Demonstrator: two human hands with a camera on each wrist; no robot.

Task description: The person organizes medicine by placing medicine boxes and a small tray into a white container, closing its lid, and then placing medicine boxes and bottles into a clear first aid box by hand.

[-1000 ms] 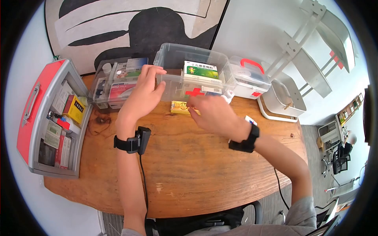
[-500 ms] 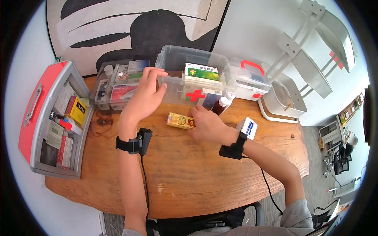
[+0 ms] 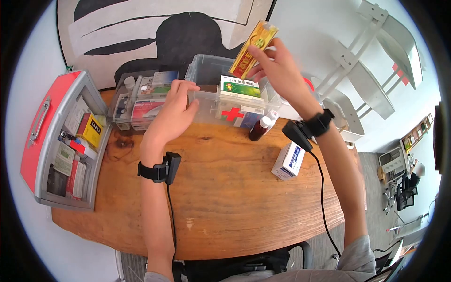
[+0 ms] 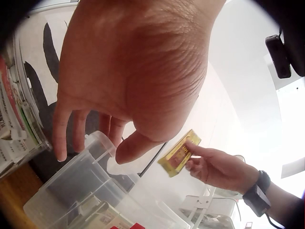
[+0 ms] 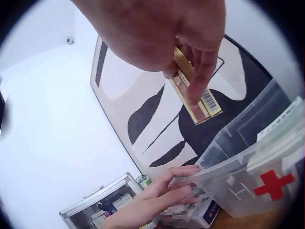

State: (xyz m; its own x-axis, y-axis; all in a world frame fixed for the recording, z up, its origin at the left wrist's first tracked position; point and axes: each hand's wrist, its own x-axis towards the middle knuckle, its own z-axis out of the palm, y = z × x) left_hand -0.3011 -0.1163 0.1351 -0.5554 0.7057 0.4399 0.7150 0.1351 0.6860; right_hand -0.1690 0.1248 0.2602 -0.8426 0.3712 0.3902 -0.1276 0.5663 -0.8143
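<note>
My right hand (image 3: pixel 283 70) pinches a narrow yellow medicine box (image 3: pixel 253 49), held tilted in the air above the clear plastic storage box (image 3: pixel 203 104). Fingers and thumb lie on opposite sides of it in the right wrist view. My left hand (image 3: pixel 170 115) is at the storage box's left end, its fairly straight fingertips right at the rim and the thumb apart. Inside that box, a green-and-white medicine box (image 3: pixel 240 87) stands near the right; a red cross marks the front wall.
Two brown bottles with white caps, one the front bottle (image 3: pixel 259 129), and a white-and-blue box (image 3: pixel 288 160) stand on the wooden table (image 3: pixel 211 202). A filled clear bin (image 3: pixel 123 121), a red-and-silver case (image 3: pixel 51 136) and a white red-handled box (image 3: pixel 290 104) surround them.
My right hand has picked the yellow medicine box up off the table and raised it above the storage box. The left hand stays at the rim.
</note>
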